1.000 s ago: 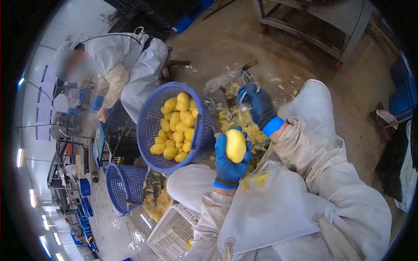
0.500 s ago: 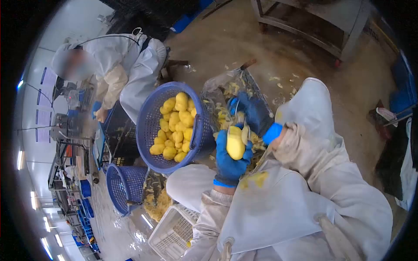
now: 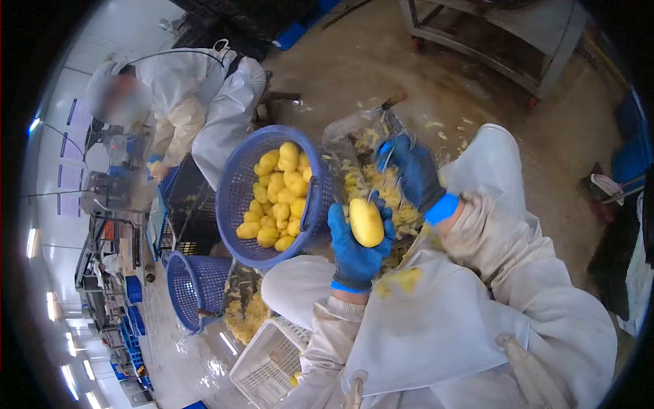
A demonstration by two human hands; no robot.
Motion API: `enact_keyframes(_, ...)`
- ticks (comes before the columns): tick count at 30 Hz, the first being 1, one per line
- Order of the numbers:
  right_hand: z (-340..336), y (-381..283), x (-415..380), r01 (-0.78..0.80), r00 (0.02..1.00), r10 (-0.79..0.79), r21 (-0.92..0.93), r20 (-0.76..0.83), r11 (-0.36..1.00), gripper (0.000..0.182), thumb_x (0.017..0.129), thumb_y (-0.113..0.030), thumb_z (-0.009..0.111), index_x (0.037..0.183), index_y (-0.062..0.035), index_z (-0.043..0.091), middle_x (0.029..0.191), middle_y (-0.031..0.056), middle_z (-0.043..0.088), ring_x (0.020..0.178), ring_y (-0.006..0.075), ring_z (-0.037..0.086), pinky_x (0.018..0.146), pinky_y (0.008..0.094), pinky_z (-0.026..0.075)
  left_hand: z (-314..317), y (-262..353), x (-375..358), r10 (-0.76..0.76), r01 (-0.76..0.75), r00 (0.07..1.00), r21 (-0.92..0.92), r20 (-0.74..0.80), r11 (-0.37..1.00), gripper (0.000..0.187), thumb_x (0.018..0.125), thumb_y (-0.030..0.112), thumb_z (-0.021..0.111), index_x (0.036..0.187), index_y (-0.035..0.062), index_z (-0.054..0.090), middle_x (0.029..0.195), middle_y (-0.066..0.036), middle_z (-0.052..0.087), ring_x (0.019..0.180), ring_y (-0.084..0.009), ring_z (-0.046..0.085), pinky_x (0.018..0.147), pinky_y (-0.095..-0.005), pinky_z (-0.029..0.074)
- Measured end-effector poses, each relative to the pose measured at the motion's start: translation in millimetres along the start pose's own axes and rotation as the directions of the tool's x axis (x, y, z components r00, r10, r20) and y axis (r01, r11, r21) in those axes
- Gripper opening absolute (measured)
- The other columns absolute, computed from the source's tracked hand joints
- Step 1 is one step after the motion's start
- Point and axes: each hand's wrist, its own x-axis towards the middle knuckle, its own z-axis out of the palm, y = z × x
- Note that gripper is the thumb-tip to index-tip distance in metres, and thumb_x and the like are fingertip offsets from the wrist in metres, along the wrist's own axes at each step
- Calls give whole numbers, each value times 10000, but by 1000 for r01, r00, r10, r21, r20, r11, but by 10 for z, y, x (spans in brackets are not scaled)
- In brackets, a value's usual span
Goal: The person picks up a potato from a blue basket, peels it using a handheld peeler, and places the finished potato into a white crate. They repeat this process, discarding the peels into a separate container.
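My left hand [image 3: 357, 251], in a blue glove, cups a smooth, yellow peeled potato [image 3: 366, 223] from below. Just beyond it is my right hand [image 3: 414, 172], also gloved in blue, with its fingers closed around a peeler [image 3: 387, 158]. Only a thin metal part of the peeler shows; the glove hides much of the rest. A narrow gap separates the peeler from the potato. To the left of my hands, a blue-purple plastic basket [image 3: 230, 185] holds many peeled potatoes [image 3: 276, 187]. Peelings [image 3: 409, 219] lie in a plastic-lined container [image 3: 334, 135] beneath my hands.
A second blue basket [image 3: 178, 290] and a white crate [image 3: 253, 378] stand at the lower left, near a heap of yellow peelings [image 3: 246, 319]. A co-worker [image 3: 228, 129] sits at the upper left. A metal cart [image 3: 470, 58] stands across the wet floor.
My right hand and the peeler have moved up and away from the potato. The left hand's fingers have shifted around the potato, leaving more of it exposed.
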Motion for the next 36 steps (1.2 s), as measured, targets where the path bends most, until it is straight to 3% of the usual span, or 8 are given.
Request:
enact_keyframes(2, 236, -180, -287, -226, 958, 241, -111, 156, 968, 289, 930, -273, 465, 890, -24, 603, 791, 37, 611, 710, 123, 552, 687, 280, 440, -134, -64, 84, 46, -49, 999, 120, 30, 992, 498, 873, 477, 481, 1147, 62, 511, 951, -88, 589, 848, -211, 567, 666, -295, 504)
enact_keyframes(4, 59, 22, -96, 143, 974, -68, -350, 218, 926, 289, 926, -269, 476, 880, -14, 604, 810, 37, 614, 727, 116, 559, 691, 273, 445, -300, -106, 100, 144, -166, 986, 355, 86, 920, 450, 851, 466, 522, 1082, 82, 559, 1005, -114, 591, 908, -247, 567, 741, -340, 508)
enact_keyframes(7, -141, 53, 235, -53, 996, 66, 184, -67, 981, 307, 931, -270, 461, 866, -8, 608, 805, 38, 619, 722, 112, 559, 694, 265, 446, -146, 7, 32, -58, 56, 997, 51, 45, 997, 450, 860, 445, 516, 1125, 81, 530, 1027, -115, 587, 960, -259, 565, 761, -352, 507)
enact_keyframes(12, 166, -167, -266, -218, 948, 244, -141, 206, 966, 332, 946, -273, 431, 842, -7, 601, 792, 42, 621, 701, 118, 561, 675, 280, 449, -580, -121, 289, 258, -248, 965, 465, 42, 850, 506, 873, 480, 471, 1185, 82, 489, 1035, -108, 579, 937, -255, 569, 723, -354, 514)
enact_keyframes(13, 71, -154, -122, -187, 973, 205, -165, 101, 968, 327, 945, -274, 432, 846, -13, 604, 781, 46, 619, 695, 122, 563, 666, 283, 449, -357, -7, 173, -64, 60, 998, 165, 19, 984, 506, 876, 484, 462, 1192, 89, 485, 1031, -100, 577, 901, -245, 570, 689, -347, 517)
enact_keyframes(27, 145, 84, -54, -89, 996, 88, -12, -9, 996, 300, 936, -281, 472, 928, -9, 600, 781, 57, 620, 698, 117, 567, 644, 260, 448, -243, -60, 97, 75, -63, 997, 291, -33, 955, 477, 873, 513, 448, 1110, 104, 511, 1001, -105, 593, 844, -248, 605, 668, -335, 532)
enact_keyframes(34, -11, 78, 145, -151, 973, 193, 286, -126, 946, 302, 922, -283, 502, 1019, -11, 592, 742, 12, 579, 657, 99, 540, 609, 240, 448, -162, -70, 13, 319, -317, 944, 485, 80, 815, 445, 933, 451, 363, 1097, 64, 510, 941, -96, 598, 785, -179, 599, 603, -288, 521)
enact_keyframes(36, 268, -110, -55, -233, 966, 253, 260, -47, 937, 270, 926, -285, 494, 934, -36, 600, 740, 9, 574, 653, 97, 535, 611, 251, 450, -59, -87, 27, 515, -530, 814, 707, 269, 468, 449, 929, 454, 376, 1084, 52, 503, 951, -103, 599, 783, -169, 598, 605, -287, 525)
